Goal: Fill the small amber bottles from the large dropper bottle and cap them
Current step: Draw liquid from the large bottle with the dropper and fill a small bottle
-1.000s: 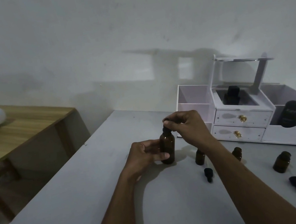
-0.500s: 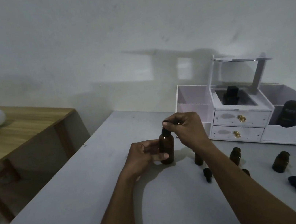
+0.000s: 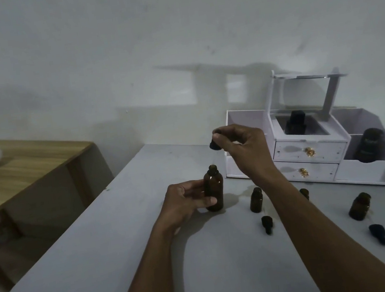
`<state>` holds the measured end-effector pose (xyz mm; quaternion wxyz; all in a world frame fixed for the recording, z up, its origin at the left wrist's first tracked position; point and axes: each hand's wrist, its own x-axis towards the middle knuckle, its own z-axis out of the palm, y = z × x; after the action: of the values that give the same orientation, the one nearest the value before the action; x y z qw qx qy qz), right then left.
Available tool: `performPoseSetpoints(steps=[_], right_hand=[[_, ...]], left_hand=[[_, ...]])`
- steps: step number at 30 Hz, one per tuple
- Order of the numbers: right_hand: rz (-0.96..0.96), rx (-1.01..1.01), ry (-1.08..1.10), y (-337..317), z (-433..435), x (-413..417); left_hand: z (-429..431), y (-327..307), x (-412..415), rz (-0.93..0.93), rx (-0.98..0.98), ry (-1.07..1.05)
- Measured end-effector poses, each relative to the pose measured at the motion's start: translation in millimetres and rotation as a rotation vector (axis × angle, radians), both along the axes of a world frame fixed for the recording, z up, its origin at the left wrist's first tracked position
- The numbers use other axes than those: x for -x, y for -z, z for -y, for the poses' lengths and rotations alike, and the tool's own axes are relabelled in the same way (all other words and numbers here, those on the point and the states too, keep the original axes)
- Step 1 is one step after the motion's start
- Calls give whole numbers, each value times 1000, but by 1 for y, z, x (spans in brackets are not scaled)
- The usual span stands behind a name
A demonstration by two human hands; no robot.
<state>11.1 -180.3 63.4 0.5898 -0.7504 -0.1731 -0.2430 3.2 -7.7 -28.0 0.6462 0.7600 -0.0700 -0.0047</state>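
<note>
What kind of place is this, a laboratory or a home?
Most likely a home room, not a laboratory: a white cosmetic organizer with gold-knobbed drawers stands on a plain grey table against a bare wall, beside a wooden side table.

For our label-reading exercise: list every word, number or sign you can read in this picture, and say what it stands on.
No text can be read.
Dark round jar in the white plastic organiser: faint pale marks, too blurred to read.
Large amber glass bottle in the left hand: no label visible.
Small amber bottles: no labels visible.
</note>
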Motion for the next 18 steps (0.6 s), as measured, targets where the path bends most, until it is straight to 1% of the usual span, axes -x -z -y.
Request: performPoseSetpoints(steps=[4, 8, 10, 12, 13, 15, 18], right_hand=[[50, -17, 12, -17, 2, 4], [110, -100, 27, -37, 15, 16], [139, -132, 29, -42, 29, 24], [138, -136, 19, -43, 47, 32], [126, -124, 17, -42, 57, 35], [104, -79, 22, -36, 75, 39], [45, -52, 27, -25, 95, 41]], left_hand=[[1, -1, 2, 3, -4, 1], [-4, -9, 7, 38, -7, -20], [-8, -18, 14, 108, -20, -118], [-8, -30, 29, 173, 22, -222], [-6, -36, 38, 193, 58, -229], [2, -47, 55, 210, 83, -155], [27, -50, 70, 145, 84, 2]])
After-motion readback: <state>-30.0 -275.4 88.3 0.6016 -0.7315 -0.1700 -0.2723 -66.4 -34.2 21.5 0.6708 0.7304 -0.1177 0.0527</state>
